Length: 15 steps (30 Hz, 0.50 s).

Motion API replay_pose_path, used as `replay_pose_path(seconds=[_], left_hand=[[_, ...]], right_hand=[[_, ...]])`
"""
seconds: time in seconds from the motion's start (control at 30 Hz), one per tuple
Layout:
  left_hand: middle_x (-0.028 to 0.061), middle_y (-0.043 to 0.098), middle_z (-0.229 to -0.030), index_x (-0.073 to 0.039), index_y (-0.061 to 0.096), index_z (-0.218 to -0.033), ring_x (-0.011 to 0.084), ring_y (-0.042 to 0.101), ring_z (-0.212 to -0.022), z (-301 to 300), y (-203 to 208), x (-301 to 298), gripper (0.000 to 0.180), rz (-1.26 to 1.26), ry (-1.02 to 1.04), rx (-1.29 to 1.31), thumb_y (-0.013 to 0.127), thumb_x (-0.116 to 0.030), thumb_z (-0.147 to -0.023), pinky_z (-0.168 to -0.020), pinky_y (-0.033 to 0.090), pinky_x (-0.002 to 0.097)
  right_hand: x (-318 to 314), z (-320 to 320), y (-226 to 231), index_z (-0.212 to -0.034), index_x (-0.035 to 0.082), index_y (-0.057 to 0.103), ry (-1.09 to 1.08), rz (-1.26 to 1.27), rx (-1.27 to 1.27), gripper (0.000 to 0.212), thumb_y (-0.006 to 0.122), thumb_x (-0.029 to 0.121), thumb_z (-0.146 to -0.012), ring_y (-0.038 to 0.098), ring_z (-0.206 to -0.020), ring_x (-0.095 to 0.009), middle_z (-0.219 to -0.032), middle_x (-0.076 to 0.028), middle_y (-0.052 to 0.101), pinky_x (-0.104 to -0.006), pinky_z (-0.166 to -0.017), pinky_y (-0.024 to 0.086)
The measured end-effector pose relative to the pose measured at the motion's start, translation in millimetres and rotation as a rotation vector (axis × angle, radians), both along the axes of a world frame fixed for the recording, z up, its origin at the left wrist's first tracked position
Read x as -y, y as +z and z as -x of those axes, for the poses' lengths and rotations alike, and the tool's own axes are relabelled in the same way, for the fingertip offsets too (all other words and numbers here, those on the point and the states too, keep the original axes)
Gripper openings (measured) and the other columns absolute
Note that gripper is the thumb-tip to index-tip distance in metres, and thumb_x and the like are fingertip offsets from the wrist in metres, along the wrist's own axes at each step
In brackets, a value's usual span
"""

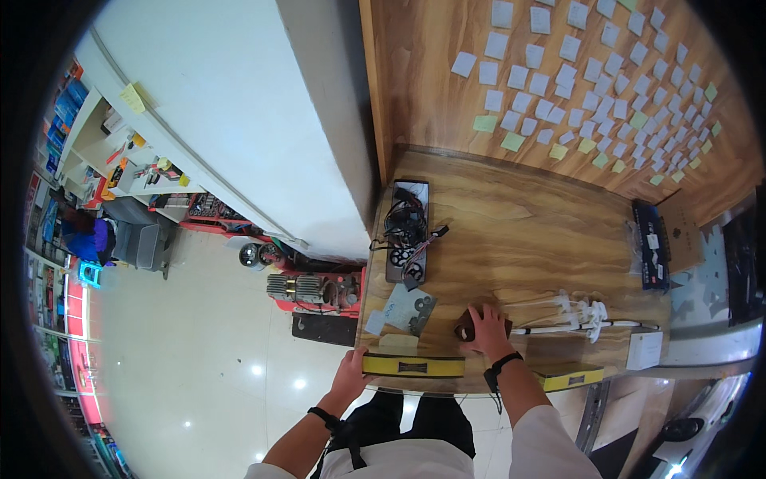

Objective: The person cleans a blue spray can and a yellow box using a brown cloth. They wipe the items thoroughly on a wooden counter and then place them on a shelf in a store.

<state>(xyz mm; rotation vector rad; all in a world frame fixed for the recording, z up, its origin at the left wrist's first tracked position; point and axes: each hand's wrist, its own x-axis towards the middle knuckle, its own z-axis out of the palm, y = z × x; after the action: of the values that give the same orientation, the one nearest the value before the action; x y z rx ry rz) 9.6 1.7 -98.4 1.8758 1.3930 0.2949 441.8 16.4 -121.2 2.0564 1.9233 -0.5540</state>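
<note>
A long yellow-and-black box [415, 366] lies along the near edge of the wooden table [511, 215]. My left hand [349, 375] is closed on the left end of this box. Further right, my right hand [488, 331] curls over a small dark brown object [465, 326] on the tabletop; its kind cannot be made out under the fingers. Just beyond the yellow box lie a printed sheet [409, 309] and a small pale slip [375, 322]. Thin white rods with loose white cord [590, 319] lie to the right of my right hand.
An open narrow box of black cables [408, 231] sits at the table's left side. A second yellow box [570, 377] lies at the near right edge. Dark boxes [653, 243] stand at the right, below a wall of paper notes [574, 116]. A red machine [319, 291] stands left of the table.
</note>
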Motion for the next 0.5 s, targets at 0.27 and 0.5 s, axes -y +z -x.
replay_pose_path(seconds=[0.27,0.5], left_hand=[[0.024,0.064,-0.134,-0.005,0.051,-0.151,0.0482,0.064,-0.125,-6,0,-9,0.086,-0.033,-0.021,0.006,0.099,-0.024,-0.081,-0.105,0.056,0.0535],[0.0202,0.061,-0.142,-0.011,0.054,-0.152,0.0462,0.066,-0.126,15,-12,-9,0.088,0.134,0.013,0.191,0.1,-0.026,-0.079,-0.112,0.056,0.0515]], right_hand=[[13,-31,-36,-0.166,0.019,0.051,-0.037,-0.028,-0.147,0.092,0.095,0.032,-0.086,0.062,-0.129,-0.049,-0.142,-0.027,0.061,-0.0562,-0.105,0.057],[5,84,179,-0.155,0.021,0.064,0.093,-0.419,-0.521,0.078,0.092,0.024,-0.082,0.066,-0.12,-0.042,-0.126,-0.018,0.066,-0.0536,-0.099,0.057]])
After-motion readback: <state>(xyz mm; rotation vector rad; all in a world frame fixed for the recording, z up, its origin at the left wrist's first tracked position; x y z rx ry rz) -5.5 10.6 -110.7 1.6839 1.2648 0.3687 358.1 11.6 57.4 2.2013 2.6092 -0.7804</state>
